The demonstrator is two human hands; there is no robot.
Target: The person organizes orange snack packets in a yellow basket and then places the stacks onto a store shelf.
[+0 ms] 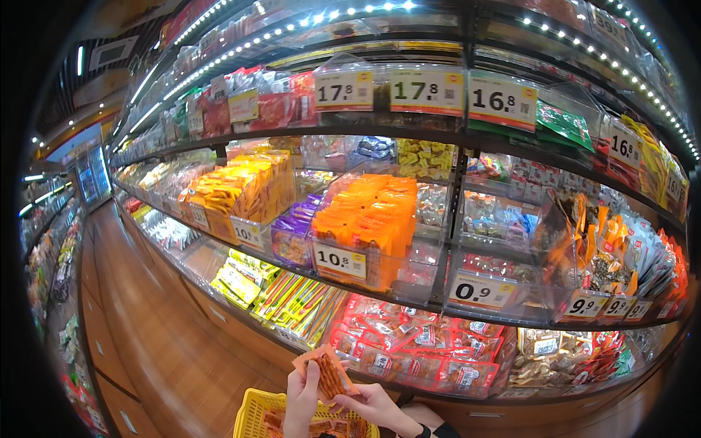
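Note:
A flat orange-edged snack packet with a clear front showing brown strips is held up between both hands. My left hand grips its left side, thumb across the front. At the lower right edge, the fingers of my right hand pinch the packet. Beneath my hands stands a yellow plastic shopping basket, partly covered by my forearms. Similar snack packets lie inside it. Ahead on the middle shelf, a clear bin holds a dense row of bright orange packets.
Red snack pouches and yellow stick packets fill the low shelf before me. A price-tagged shelf edge juts out above them. Orange and grey bags crowd the right. A wooden-floored aisle runs off at left beside another shelf.

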